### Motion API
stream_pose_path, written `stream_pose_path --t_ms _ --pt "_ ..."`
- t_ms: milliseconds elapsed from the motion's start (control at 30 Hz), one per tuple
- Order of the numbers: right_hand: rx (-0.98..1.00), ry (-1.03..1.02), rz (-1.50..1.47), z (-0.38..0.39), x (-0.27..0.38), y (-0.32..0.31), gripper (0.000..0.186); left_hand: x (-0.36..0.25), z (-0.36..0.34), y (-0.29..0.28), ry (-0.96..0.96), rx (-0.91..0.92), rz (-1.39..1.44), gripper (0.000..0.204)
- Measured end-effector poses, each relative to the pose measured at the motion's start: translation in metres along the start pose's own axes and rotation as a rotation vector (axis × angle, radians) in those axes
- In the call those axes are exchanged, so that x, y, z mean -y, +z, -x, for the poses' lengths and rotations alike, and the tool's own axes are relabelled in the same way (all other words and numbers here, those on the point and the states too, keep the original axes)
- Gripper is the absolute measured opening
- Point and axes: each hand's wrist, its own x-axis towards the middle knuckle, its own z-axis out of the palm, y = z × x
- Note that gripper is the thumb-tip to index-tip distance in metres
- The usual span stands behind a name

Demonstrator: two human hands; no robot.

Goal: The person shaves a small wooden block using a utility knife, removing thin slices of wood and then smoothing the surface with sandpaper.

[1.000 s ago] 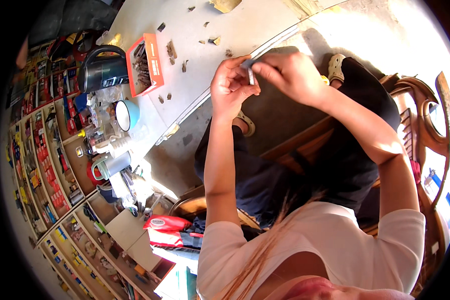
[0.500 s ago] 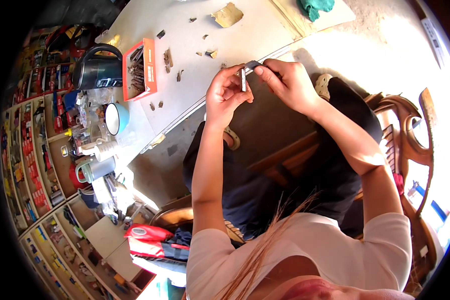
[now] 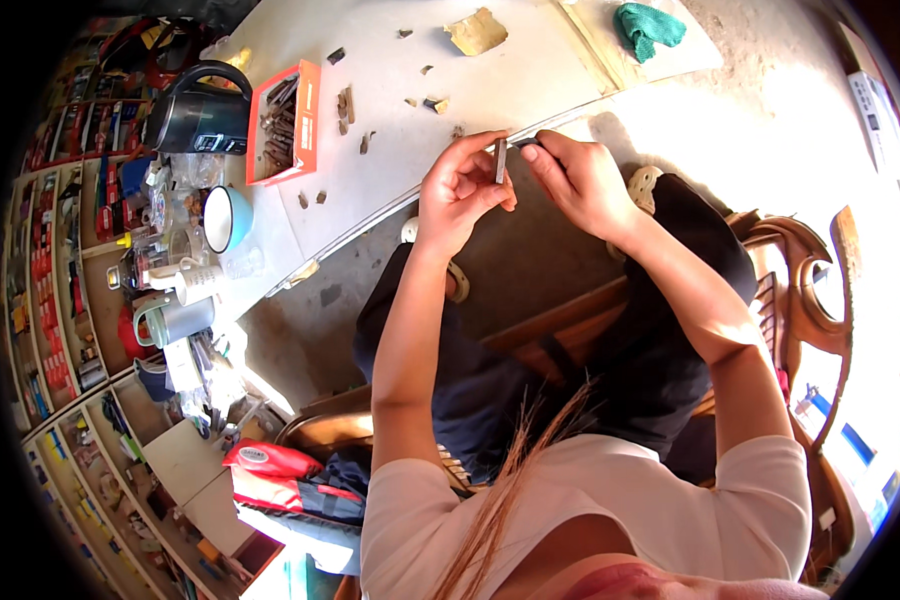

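Observation:
My left hand (image 3: 458, 195) pinches a small flat brownish-grey bar (image 3: 500, 162) upright between its thumb and fingers. Close against the far side of it, my right hand (image 3: 582, 182) is closed on a small dark strip (image 3: 526, 143), mostly hidden by the fingers. Whether strip and bar touch, I cannot tell. Both hands are in the air just off the near edge of the white table (image 3: 390, 70). On that table, an orange-red box (image 3: 308, 120) holds several dark brown stick-like pieces (image 3: 280, 125).
Beside the box stand a black kettle (image 3: 205, 118) and a light-blue mug (image 3: 229, 219). Small dark scraps (image 3: 345, 108), a torn yellowish piece (image 3: 477, 32) and a green cloth (image 3: 650, 30) lie farther off. Shelves (image 3: 55, 290) line the left; a carved wooden chair (image 3: 805, 290) is at right.
The bar in my left hand has turned, its bright face now duller. My right hand's dark strip shows less than before. The whole view has shifted slightly.

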Motion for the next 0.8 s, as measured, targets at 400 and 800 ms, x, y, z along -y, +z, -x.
stream_pose_path --t_ms 400,800 --pt "-0.043 -0.039 0.116 0.001 -0.003 0.003 0.033 0.008 0.001 0.005 -0.027 -0.003 0.009 0.055" --pt "0.041 -0.059 0.037 0.012 0.005 0.012 0.029 0.015 0.001 -0.005 -0.003 -0.066 -0.016 0.049"
